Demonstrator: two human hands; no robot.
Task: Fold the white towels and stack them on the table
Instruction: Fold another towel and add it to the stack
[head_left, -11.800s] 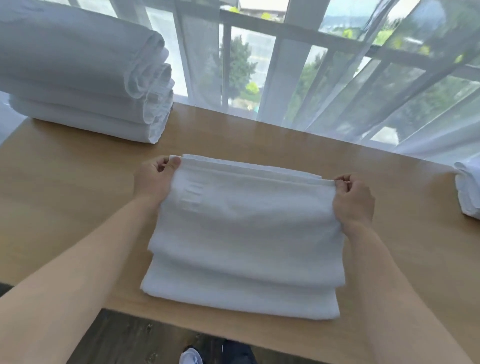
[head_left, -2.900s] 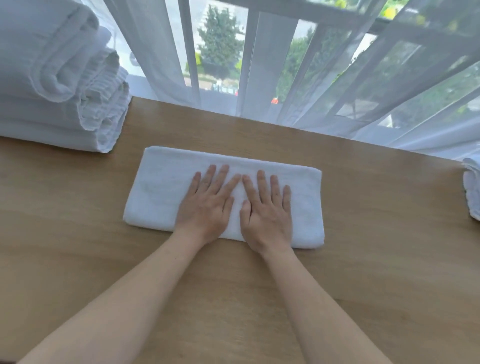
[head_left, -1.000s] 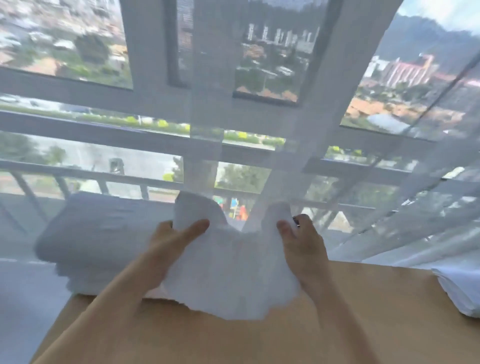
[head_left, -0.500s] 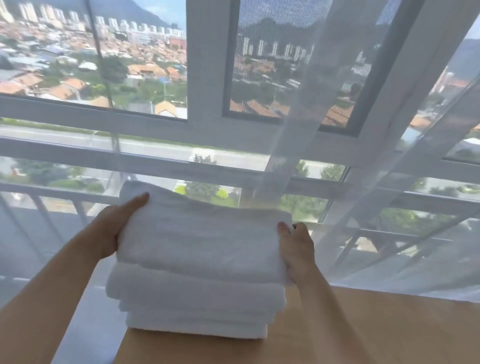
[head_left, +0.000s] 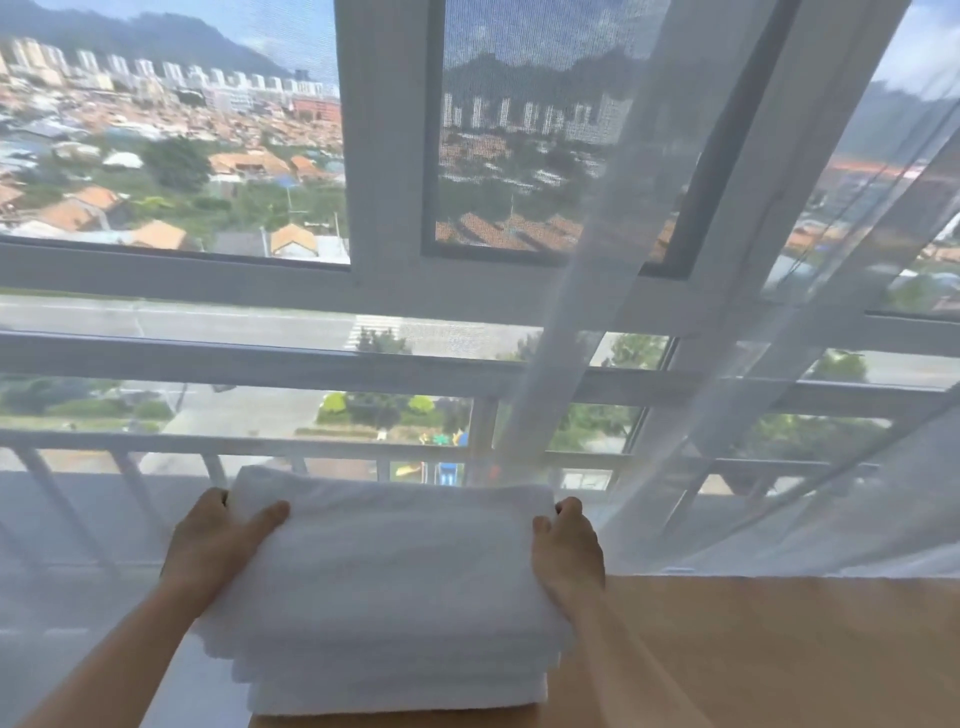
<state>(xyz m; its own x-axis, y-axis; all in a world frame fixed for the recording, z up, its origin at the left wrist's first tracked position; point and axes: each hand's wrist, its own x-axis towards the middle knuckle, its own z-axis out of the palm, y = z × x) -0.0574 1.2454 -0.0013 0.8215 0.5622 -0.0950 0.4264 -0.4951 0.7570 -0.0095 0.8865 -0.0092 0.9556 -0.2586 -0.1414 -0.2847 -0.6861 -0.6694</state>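
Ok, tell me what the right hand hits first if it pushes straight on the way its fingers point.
Probably the sheer curtain behind the towel stack; the right hand points there, though depth is unclear.

Left hand, right hand: outstretched, gripping.

The folded towel, flat on the table under both palms moments ago, now sits atop the stack at lower centre, left hand and right hand clasping its ends.

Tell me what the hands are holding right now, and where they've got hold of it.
The top folded towel on the stack: left hand at its left end, right hand at its right end.
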